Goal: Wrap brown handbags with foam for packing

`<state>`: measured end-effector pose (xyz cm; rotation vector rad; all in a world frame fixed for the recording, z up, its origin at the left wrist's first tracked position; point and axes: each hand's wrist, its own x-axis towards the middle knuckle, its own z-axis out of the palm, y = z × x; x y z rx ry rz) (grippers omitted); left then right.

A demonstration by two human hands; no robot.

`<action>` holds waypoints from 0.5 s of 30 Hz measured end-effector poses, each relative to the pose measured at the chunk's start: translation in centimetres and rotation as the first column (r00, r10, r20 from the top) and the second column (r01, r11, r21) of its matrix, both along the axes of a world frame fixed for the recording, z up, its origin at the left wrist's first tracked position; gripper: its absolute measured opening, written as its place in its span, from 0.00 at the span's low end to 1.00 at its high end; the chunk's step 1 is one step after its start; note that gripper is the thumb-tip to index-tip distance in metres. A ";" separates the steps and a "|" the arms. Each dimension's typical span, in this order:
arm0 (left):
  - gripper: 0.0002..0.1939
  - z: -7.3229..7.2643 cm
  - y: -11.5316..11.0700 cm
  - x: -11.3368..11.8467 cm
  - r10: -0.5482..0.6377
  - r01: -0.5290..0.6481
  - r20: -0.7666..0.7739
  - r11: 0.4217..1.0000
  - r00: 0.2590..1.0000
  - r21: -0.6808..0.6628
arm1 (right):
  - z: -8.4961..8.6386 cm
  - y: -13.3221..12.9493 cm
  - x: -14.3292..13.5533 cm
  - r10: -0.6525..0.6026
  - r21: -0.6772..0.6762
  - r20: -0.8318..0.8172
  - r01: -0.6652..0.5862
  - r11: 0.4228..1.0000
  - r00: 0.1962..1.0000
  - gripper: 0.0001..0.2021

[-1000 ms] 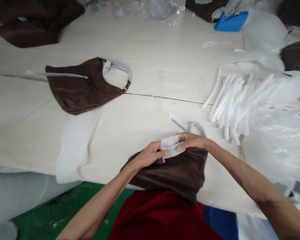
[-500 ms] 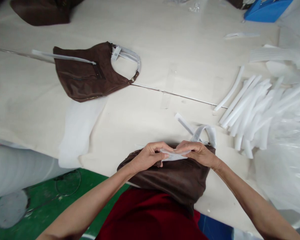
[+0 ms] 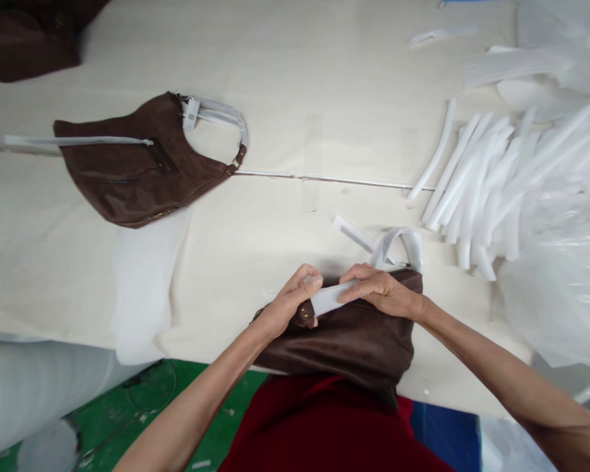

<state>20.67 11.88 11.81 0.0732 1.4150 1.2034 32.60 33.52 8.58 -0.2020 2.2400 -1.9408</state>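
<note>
A brown leather handbag (image 3: 344,337) lies at the table's near edge, against my body. Over it, both hands pinch a flat white foam strip (image 3: 327,299). My left hand (image 3: 295,298) grips the strip's left end, beside a brown strap tab with brass studs (image 3: 305,313). My right hand (image 3: 376,288) pinches the right end between thumb and fingers. Beyond the right hand, a strap wrapped in white (image 3: 413,248) loops up from the bag, with a loose white end (image 3: 350,234) lying to its left.
A second brown handbag (image 3: 122,164) with a white-wrapped strap lies at left on a white foam sheet (image 3: 142,288). At right is a pile of white foam tubes (image 3: 476,183) beside clear plastic (image 3: 560,282). A large foam roll (image 3: 39,387) stands below the table's left edge.
My hands have drawn apart along the white strip, so more of its flat face and the studded tab show. The camera view has shifted; the far handbag appears further left.
</note>
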 end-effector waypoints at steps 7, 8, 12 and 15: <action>0.26 0.5 1.4 -1.2 -0.335 0.335 0.023 0.942 0.942 -0.002 | 0.0 -0.5 -1.1 -0.027 0.137 -0.108 0.042 0.990 0.994 0.21; 0.26 0.4 1.5 -1.1 -0.336 0.336 -0.007 0.942 0.942 -0.005 | 0.2 -0.6 -1.2 -0.035 0.147 -0.117 0.052 0.988 0.992 0.21; 0.25 0.1 1.5 -0.5 -0.282 0.282 -0.144 0.959 0.949 -0.020 | 1.8 -0.9 0.2 -0.248 0.131 -0.086 0.257 0.957 0.965 0.17; 0.25 0.0 1.4 -0.2 -0.240 0.238 -0.204 0.971 0.949 -0.034 | 2.6 -2.6 2.8 -0.685 0.026 0.101 0.686 0.727 0.722 0.14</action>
